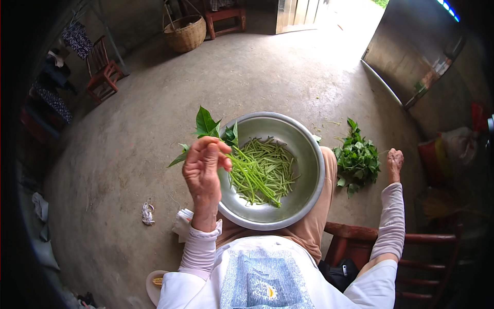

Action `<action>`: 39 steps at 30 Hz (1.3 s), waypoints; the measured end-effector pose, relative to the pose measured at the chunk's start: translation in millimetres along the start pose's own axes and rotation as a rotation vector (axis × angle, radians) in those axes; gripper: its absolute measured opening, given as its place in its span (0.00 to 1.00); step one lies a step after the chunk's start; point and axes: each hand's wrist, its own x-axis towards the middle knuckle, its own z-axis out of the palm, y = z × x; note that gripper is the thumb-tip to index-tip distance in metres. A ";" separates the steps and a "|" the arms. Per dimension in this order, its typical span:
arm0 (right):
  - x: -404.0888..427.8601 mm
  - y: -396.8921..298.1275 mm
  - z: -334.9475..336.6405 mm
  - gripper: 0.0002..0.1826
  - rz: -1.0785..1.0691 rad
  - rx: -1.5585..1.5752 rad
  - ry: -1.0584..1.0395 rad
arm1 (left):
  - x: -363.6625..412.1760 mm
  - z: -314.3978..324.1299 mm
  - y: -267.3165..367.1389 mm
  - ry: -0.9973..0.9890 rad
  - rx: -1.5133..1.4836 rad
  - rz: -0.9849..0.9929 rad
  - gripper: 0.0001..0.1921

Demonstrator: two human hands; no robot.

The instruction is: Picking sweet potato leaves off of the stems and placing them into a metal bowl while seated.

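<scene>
A wide metal basin rests on my lap, with many short cut green stems lying in its bottom. Over its left side my left hand is closed on a bunch of long leafy stems; the leaves stick out beyond the fingers and the stalks reach over the cut pieces. Out to the right, my right hand has its fingers closed, and a thin stem seems to run from them towards a pile of green leaves on the floor.
A red wooden chair stands close at my right, with a black bag on it. Ahead are a wicker basket and an open metal door. Sacks stand at the right; a white tangled bundle lies on the floor at left.
</scene>
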 end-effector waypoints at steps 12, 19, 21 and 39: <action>-86.6 -166.5 -56.7 0.07 -0.357 0.617 -0.541 | -20.5 31.8 -5.9 -0.201 0.267 -0.097 0.06; -178.2 -293.2 -144.9 0.06 -0.754 0.881 -0.822 | -30.7 43.1 -5.5 -0.312 0.474 0.075 0.06; -182.0 -302.8 -146.3 0.05 -0.895 0.859 -0.694 | -32.0 45.7 -6.6 -0.315 0.461 0.085 0.05; -196.9 -301.9 -118.9 0.07 -0.136 1.210 -1.462 | -33.7 39.3 -13.7 -0.390 0.637 0.408 0.05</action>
